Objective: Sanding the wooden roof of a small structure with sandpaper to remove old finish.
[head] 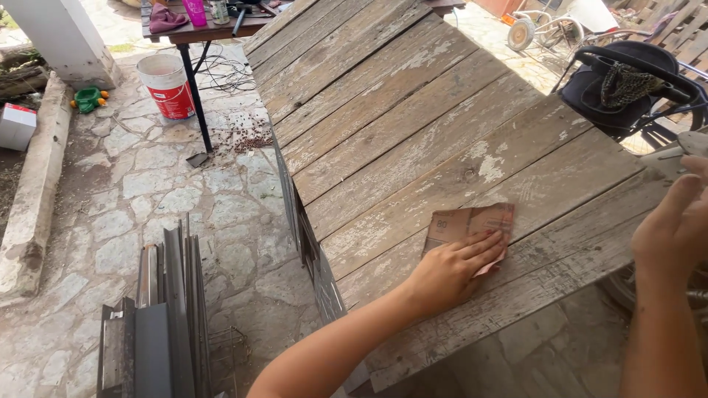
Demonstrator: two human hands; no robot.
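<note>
The left hand point(450, 269) pressed sandpaper point(467, 225) flat, fingers together, on the table point(413, 133); even pressure along the grain suited. The right hand point(675, 225), at 3 o'clock, gripped the edge.

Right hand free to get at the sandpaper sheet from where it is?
Probably yes: the right hand sits at the table edge, bare planks lie between it and the sandpaper sheet, though the left hand presses on it.
</note>
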